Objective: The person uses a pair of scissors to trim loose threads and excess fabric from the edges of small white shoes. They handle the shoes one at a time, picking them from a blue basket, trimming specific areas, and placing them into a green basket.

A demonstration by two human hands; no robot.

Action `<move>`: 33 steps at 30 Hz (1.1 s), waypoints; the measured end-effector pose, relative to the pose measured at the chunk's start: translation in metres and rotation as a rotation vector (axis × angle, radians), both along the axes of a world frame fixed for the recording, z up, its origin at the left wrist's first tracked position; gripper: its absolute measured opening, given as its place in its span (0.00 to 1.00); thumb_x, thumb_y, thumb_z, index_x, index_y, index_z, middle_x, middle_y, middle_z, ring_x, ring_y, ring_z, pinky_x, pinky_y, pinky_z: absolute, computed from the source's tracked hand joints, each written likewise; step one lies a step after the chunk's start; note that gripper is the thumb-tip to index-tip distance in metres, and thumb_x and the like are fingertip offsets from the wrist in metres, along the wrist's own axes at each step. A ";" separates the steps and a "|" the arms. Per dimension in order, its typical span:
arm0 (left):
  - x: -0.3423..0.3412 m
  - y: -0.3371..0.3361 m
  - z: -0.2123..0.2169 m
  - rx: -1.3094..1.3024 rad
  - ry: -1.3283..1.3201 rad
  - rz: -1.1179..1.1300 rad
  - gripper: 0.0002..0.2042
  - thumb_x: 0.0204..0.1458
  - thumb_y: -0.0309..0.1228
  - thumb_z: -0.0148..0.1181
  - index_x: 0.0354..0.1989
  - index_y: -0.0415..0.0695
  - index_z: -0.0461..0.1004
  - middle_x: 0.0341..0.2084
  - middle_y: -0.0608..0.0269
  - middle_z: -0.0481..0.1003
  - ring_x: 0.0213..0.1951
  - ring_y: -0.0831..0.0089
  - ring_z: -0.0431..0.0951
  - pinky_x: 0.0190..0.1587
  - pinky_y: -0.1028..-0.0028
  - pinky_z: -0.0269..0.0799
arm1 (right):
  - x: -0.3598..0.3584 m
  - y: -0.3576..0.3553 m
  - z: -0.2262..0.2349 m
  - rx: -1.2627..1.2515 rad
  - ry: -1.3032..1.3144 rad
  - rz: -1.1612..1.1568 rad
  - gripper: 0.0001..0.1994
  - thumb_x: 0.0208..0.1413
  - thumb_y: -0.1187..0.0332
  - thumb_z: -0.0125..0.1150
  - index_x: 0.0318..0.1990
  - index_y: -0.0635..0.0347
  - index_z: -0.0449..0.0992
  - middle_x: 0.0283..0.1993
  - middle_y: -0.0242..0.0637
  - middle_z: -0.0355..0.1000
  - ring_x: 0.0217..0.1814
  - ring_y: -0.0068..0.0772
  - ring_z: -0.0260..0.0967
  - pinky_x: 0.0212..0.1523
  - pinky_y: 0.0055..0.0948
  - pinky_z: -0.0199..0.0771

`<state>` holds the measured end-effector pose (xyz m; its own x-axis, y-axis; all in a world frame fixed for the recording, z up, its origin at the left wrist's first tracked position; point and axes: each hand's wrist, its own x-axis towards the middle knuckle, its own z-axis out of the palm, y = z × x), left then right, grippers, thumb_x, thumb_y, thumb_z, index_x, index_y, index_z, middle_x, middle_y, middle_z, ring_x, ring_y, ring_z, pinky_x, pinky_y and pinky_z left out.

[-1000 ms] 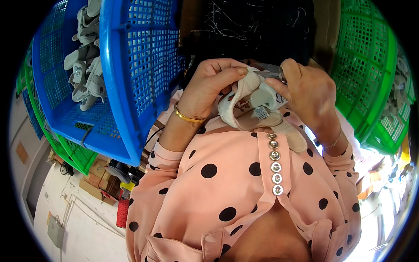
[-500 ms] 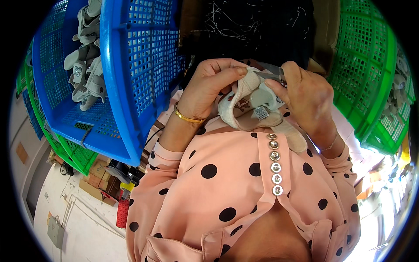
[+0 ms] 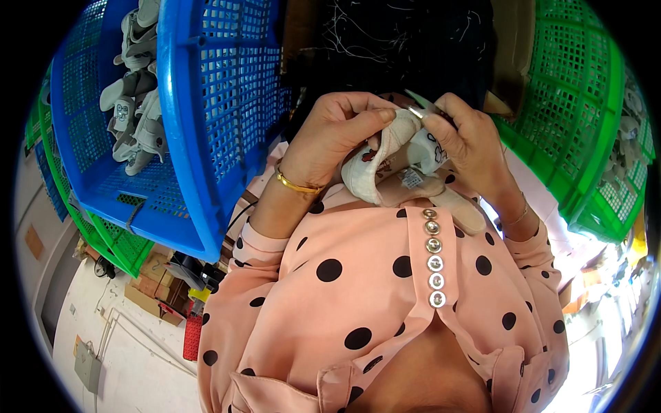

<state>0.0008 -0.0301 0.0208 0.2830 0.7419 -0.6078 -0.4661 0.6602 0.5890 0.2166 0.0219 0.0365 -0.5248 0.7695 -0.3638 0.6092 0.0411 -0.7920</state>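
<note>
A cream cloth shoe upper (image 3: 361, 173) with a reddish-brown printed figure and a small white label hangs in front of my chest. My left hand (image 3: 329, 134) pinches its top edge between thumb and fingers. Closed round a pair of small metal thread snips (image 3: 425, 102), my right hand (image 3: 475, 141) is at the upper's right side. The blades are apart and point left, at the edge beside my left fingertips. A light flap of the upper droops at the lower right; the grips of the snips are mostly hidden in my palm.
At the left, a blue plastic crate (image 3: 180, 138) holds several light grey shoe uppers (image 3: 138, 113). A green crate (image 3: 575, 103) stands at the right, with more pale pieces beyond it. Loose white threads (image 3: 372, 41) lie on dark cloth ahead.
My right hand has shifted slightly left and turned, bringing the snips' blades into plain sight at the upper's edge. My left hand keeps its pinch; the upper has tilted a little.
</note>
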 end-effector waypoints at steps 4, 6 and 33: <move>0.001 -0.002 -0.001 -0.001 0.042 -0.020 0.09 0.57 0.27 0.58 0.42 0.36 0.78 0.28 0.64 0.79 0.27 0.85 0.77 0.30 0.87 0.72 | 0.007 0.005 0.000 -0.084 -0.012 0.050 0.21 0.61 0.51 0.55 0.31 0.64 0.70 0.19 0.45 0.69 0.22 0.43 0.71 0.23 0.35 0.66; 0.000 -0.001 -0.002 -0.021 0.015 -0.015 0.10 0.57 0.27 0.58 0.43 0.36 0.78 0.28 0.64 0.80 0.27 0.84 0.77 0.30 0.86 0.72 | 0.013 0.009 0.002 -0.082 0.010 0.084 0.21 0.61 0.51 0.56 0.32 0.64 0.70 0.18 0.45 0.68 0.21 0.45 0.70 0.22 0.35 0.66; -0.001 -0.004 -0.007 -0.056 -0.095 0.051 0.10 0.56 0.26 0.58 0.44 0.35 0.77 0.29 0.63 0.80 0.27 0.85 0.77 0.31 0.87 0.72 | 0.002 0.032 0.012 0.645 -0.264 0.517 0.21 0.53 0.49 0.61 0.24 0.56 0.66 0.16 0.36 0.66 0.19 0.40 0.68 0.17 0.34 0.64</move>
<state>-0.0005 -0.0342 0.0139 0.3037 0.7227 -0.6209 -0.5521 0.6646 0.5035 0.2182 0.0540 0.0487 -0.8255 0.5558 -0.0980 0.5509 0.7560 -0.3536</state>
